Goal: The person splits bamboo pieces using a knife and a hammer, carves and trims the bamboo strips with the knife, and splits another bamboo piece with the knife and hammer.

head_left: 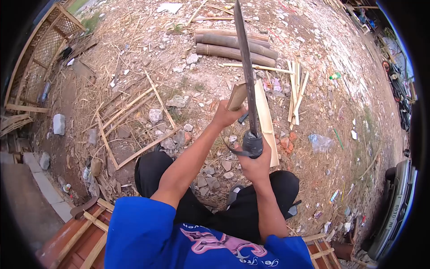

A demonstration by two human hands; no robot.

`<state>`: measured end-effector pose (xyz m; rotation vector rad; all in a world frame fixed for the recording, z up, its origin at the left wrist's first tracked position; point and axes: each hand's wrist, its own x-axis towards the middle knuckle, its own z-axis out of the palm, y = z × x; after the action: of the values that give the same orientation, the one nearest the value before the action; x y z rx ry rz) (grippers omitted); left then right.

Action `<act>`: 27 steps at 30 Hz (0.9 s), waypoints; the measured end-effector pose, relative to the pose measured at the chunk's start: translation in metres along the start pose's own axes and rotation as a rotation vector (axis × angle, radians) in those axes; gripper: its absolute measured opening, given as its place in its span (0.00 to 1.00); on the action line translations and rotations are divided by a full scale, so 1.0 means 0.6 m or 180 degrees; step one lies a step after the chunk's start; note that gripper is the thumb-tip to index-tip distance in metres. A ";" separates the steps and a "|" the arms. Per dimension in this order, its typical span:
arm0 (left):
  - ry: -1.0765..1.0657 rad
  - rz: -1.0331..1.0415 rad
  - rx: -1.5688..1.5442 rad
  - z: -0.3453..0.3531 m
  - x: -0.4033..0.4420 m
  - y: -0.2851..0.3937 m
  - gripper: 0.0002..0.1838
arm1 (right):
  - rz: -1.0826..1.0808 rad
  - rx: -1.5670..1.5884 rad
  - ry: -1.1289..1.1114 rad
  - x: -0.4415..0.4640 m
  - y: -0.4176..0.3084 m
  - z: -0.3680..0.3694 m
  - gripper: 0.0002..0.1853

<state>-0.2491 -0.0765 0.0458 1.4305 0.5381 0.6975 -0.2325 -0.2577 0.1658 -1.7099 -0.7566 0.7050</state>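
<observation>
My right hand (256,165) is wrapped round the black-taped handle of a machete (247,62), whose long dark blade points up and away from me. Beside the blade, my left hand (227,115) grips a short piece of split bamboo (237,97). Whether the blade touches that piece, I cannot tell. A longer pale split bamboo length (265,114) lies just beyond my right hand, inner side up. To its right is a small pile of thin bamboo strips (296,92).
Several uncut bamboo poles (237,50) lie ahead. A thin bamboo frame (130,107) rests on stony ground at left, with a lattice panel (38,62) beyond. Wooden slats (85,224) are at lower left. A vehicle (394,208) stands at far right. Stones and litter are scattered around.
</observation>
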 end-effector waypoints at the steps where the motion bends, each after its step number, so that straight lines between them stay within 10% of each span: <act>1: 0.0139 0.0192 -0.0022 0.000 0.009 -0.006 0.13 | -0.0056 -0.0022 -0.0024 0.010 -0.004 -0.001 0.12; 16: -0.0144 -0.0190 0.0149 0.014 0.007 -0.037 0.08 | 0.0243 0.0337 0.0162 -0.011 0.019 -0.018 0.15; 22: 0.0353 0.1443 0.0289 0.017 0.042 0.085 0.10 | -0.0181 0.0310 0.0202 -0.033 -0.067 -0.036 0.20; 26: 0.0248 0.1008 0.0814 0.001 0.023 0.075 0.06 | 0.0254 0.0598 0.0285 -0.027 -0.029 -0.022 0.16; 27: 0.0117 0.0010 0.0896 -0.009 0.007 -0.003 0.09 | 0.0855 0.0256 0.0148 -0.016 0.020 -0.011 0.14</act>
<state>-0.2495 -0.0697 0.0440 1.6827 0.6833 0.6705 -0.2320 -0.2717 0.1562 -1.7655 -0.4641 0.8639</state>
